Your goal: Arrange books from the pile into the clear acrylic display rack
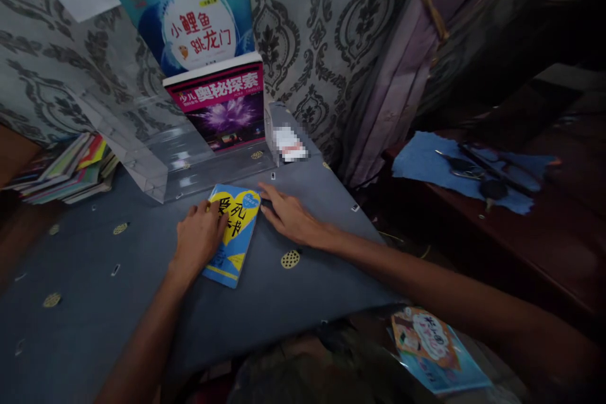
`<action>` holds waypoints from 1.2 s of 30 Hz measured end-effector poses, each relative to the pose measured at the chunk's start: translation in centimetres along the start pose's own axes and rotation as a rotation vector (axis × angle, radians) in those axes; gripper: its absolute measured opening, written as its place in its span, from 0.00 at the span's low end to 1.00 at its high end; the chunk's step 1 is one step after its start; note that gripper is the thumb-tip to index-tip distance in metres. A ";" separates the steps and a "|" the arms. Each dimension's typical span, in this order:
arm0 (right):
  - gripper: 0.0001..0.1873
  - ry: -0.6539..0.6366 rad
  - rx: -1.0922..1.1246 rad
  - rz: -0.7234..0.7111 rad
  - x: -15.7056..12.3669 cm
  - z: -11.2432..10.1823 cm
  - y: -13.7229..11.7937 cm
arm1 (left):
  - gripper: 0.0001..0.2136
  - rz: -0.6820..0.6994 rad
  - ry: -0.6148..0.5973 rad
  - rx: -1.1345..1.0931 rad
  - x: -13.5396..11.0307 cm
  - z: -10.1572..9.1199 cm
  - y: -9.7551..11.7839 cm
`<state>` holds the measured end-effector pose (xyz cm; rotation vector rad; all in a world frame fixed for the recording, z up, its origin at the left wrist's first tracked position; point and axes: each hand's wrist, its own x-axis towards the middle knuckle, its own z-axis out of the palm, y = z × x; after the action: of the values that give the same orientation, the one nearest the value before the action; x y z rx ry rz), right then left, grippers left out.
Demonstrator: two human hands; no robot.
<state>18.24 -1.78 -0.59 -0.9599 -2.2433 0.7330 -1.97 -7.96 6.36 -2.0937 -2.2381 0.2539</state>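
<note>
A small blue book with a yellow heart on its cover [239,227] lies flat on the grey-blue tablecloth [118,303]. My left hand [199,237] rests on the book's left side, fingers curled over the cover edge. My right hand [288,214] lies flat on the cloth at the book's right edge, fingers stretched out and touching its upper right corner. Just behind the book stands a clear acrylic book stand [156,158] holding a magenta-covered book [222,104] and a taller teal book [189,12] behind it.
A pile of thin books [66,170] lies at the far left. A small white box [284,136] stands right of the stand. Patterned curtains hang behind. A dark wooden table at right holds a blue cloth [426,167] with scissors. Another picture book [435,347] lies below the table edge.
</note>
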 end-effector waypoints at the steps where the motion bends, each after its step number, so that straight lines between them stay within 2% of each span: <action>1: 0.29 -0.010 0.006 -0.008 0.5 0.0 0.2 | 0.20 -0.014 -0.005 0.008 0.0 -0.1 0.0; 7: 0.27 -0.063 0.073 -0.037 3.9 0.1 1.8 | 0.20 -0.070 -0.022 0.040 -0.1 -0.5 0.0; 12: 0.24 -0.047 0.120 -0.091 4.3 0.7 2.9 | 0.19 -0.047 -0.008 0.064 -0.6 -0.5 0.2; 14: 0.24 -0.045 0.108 -0.119 4.1 0.8 3.0 | 0.17 0.094 0.026 0.035 -1.2 -0.1 0.0; 16: 0.23 -0.047 0.073 -0.147 4.0 1.0 3.1 | 0.17 0.340 0.063 -0.070 -2.0 0.7 -0.3; 18: 0.22 -0.055 0.036 -0.169 4.0 1.1 3.0 | 0.22 0.563 0.093 -0.195 -3.1 1.7 -0.8; 20: 0.22 -0.062 0.007 -0.177 4.1 1.2 3.0 | 0.27 0.659 0.113 -0.266 -4.1 2.7 -1.3; 22: 0.22 -0.071 -0.018 -0.176 3.9 1.3 3.0 | 0.28 0.659 0.135 -0.295 -4.8 3.5 -1.7; 26: 0.24 -0.093 -0.058 -0.167 3.3 1.4 3.0 | 0.23 0.652 0.179 -0.303 -5.3 4.6 -1.9; 30: 0.27 -0.129 -0.098 -0.159 2.6 1.7 2.4 | 0.21 0.685 0.214 -0.264 -5.5 4.9 -2.0; 36: 0.34 -0.176 -0.139 -0.132 1.2 1.8 0.9 | 0.19 0.674 0.171 -0.291 -5.6 4.8 -2.1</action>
<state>16.71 -0.80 -2.03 -0.8281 -2.5120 0.6309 -4.35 -13.99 2.35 -2.8342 -1.4800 -0.2321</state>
